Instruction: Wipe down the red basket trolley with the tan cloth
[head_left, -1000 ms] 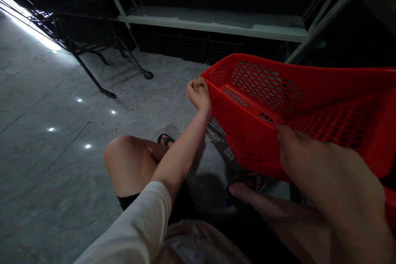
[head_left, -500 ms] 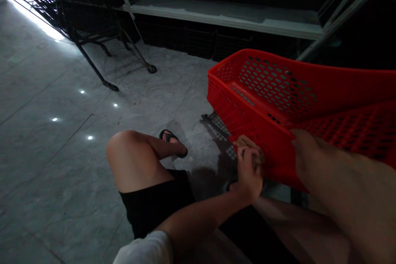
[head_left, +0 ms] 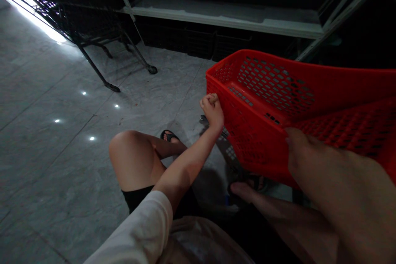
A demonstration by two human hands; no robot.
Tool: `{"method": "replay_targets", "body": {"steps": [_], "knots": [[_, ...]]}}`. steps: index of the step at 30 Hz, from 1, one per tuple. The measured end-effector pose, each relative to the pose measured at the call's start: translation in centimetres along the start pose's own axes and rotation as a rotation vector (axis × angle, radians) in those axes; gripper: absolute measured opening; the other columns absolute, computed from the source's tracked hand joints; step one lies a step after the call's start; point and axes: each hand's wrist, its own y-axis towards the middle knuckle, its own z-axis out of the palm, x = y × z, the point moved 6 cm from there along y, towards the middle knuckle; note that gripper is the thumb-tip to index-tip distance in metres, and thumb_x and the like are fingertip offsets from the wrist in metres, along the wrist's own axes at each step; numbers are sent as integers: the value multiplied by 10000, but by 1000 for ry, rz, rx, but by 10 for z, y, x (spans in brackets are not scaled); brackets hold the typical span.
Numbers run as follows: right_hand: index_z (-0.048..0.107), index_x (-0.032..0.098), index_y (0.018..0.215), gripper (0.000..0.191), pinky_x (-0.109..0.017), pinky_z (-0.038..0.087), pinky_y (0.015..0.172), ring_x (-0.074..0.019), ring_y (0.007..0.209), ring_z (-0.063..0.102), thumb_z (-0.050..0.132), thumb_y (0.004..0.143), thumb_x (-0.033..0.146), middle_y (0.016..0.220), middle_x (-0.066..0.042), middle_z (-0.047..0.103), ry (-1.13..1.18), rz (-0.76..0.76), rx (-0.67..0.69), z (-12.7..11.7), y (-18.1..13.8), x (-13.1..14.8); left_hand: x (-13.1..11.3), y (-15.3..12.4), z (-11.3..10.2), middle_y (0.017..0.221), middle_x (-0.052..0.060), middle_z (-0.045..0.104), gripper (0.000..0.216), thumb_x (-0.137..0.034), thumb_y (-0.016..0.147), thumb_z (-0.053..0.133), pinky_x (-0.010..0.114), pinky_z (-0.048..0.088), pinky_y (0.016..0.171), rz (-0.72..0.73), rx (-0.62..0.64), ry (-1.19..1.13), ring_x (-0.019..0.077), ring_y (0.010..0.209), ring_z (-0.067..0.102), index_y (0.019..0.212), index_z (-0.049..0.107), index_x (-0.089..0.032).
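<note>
A red plastic shopping cart basket (head_left: 262, 140) with perforated walls spans the right side. At its left end, my left hand (head_left: 213, 109) is closed in a fist against the outer side wall, just below the rim. Something brownish shows between its curled fingers, too little to name. My right hand (head_left: 328, 165) grips the near rim farther right, thumb over the edge and fingers hidden outside. No goods show in the visible part of the basket. Part of a dark metal leg with a caster (head_left: 202, 118) shows beneath it.
A dark wire cart (head_left: 95, 41) on casters stands at upper left. White metal shelving (head_left: 216, 18) runs along the back, with dark crates (head_left: 201, 43) under its lowest shelf. My knee (head_left: 133, 152) and sandalled foot (head_left: 169, 136) are beside the basket on grey tile floor (head_left: 62, 165).
My left hand has moved up and left along the basket's outer wall, from its lower middle to near the left corner. The right hand stays on the rim.
</note>
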Motion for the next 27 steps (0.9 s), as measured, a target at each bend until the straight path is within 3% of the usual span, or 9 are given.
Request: {"method": "replay_targets", "body": {"steps": [4,6,9,12,15,19,21,24,27], "knots": [[633,198,978,261,-359,352,500,-303,535,674,421,956,350,673,-104,642,-108,1,153,5,7,-1,12,-126,-10,1075,62,525,280,-28,765,559,407,424,1032,18,323,-9,231,1081,524,889,441,-250],[620,172,1011,228,-326,299,485,-274,521,685,400,955,157,648,-74,637,-143,22,251,11,11,-6,20,-190,-16,1063,51,523,339,8,722,573,402,446,1007,-37,491,-25,234,1061,531,892,452,-259],[608,168,1001,244,-303,237,478,-272,530,706,385,964,77,639,-55,645,-172,54,293,12,13,-12,26,-232,-22,1023,39,529,382,35,683,578,403,460,989,-101,552,-59,230,1009,531,881,454,-268],[611,171,979,251,-305,233,462,-268,507,694,380,937,80,668,-73,674,-176,31,271,9,11,-9,30,-193,-17,1035,41,542,290,-16,769,565,398,462,1002,-161,387,-75,214,1023,546,879,455,-261],[639,173,1010,370,-324,315,454,-285,532,706,293,920,79,692,-105,706,-184,14,231,7,9,-5,40,-107,-11,1009,28,557,250,-45,752,553,382,474,997,-296,66,14,194,1007,564,888,480,-241],[684,166,1074,499,-362,412,464,-329,544,718,215,924,91,648,-124,702,-204,7,163,7,7,-2,42,8,0,1038,48,601,198,-52,817,494,375,435,1084,-278,-25,38,183,1104,581,912,498,-225],[691,163,1070,502,-370,427,463,-333,531,713,213,927,103,635,-127,695,-196,5,159,7,7,-2,43,45,-1,1100,78,621,195,-53,834,487,369,419,1112,-261,-39,42,186,1172,585,943,521,-211],[681,173,1029,496,-369,424,461,-329,535,713,195,944,119,640,-130,697,-196,12,173,8,6,-3,46,54,-4,1088,80,650,169,-75,842,507,364,441,1087,-237,16,42,192,1150,616,939,548,-206],[652,191,1020,487,-353,387,449,-308,522,702,173,963,127,627,-110,686,-203,-1,208,9,8,-4,46,-4,-9,940,26,653,121,-101,825,556,354,490,993,-217,158,34,185,991,642,847,541,-219]]}}
